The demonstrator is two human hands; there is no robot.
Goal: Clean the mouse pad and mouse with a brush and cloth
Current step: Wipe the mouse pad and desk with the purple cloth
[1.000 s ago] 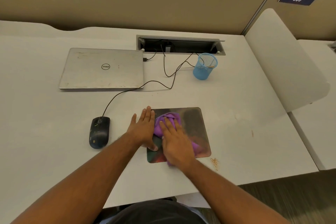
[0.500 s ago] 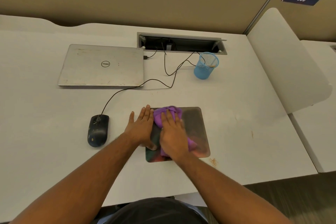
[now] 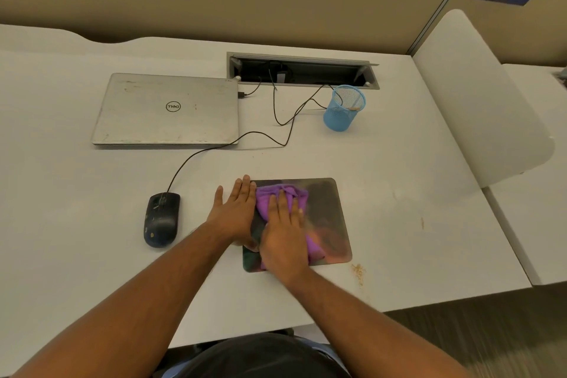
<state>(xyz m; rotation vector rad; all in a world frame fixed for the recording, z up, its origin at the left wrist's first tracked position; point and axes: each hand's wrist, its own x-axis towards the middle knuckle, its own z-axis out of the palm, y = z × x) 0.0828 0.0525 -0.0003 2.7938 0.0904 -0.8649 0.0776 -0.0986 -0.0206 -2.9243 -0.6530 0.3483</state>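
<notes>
A dark, glossy mouse pad (image 3: 329, 218) lies near the front of the white desk (image 3: 399, 163). My right hand (image 3: 283, 239) presses a bunched purple cloth (image 3: 282, 196) flat onto the pad's left half. My left hand (image 3: 234, 212) lies flat with fingers spread at the pad's left edge, holding it down. A black wired mouse (image 3: 161, 219) sits on the desk to the left of my left hand, apart from it. In the blue mesh cup (image 3: 343, 109) at the back, only a light tip shows; I cannot tell whether it is the brush.
A closed silver laptop (image 3: 167, 109) lies at the back left, with black cables (image 3: 282, 120) running to an open cable tray (image 3: 302, 70). Crumbs (image 3: 357, 271) lie by the pad's front right corner. A white curved divider (image 3: 478, 101) borders the desk's right side.
My right hand has slid the purple cloth a little toward the pad's left and far side. My left hand has stayed at the pad's left edge.
</notes>
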